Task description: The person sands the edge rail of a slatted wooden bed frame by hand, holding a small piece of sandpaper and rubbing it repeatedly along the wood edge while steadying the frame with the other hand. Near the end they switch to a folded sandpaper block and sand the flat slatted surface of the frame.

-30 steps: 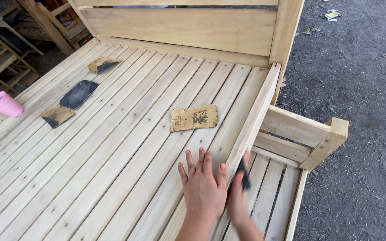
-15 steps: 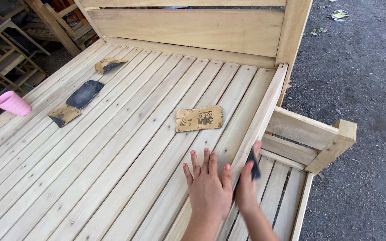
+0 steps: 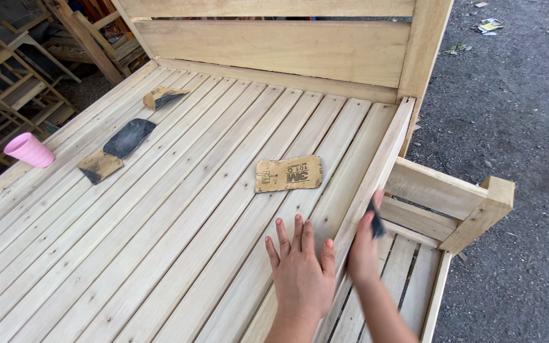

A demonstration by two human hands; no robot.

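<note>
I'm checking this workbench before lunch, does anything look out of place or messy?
A pink cup sits at the slatted wooden surface's left edge, near falling. Loose sandpaper pieces lie scattered. Nothing looks damaged.

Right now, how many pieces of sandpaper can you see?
5: one mid-slats, three near the pink cup, and one in the right hand on the side rail. Others may be hidden.

Bare forearms, no sleeves, pink-painted nails
</note>
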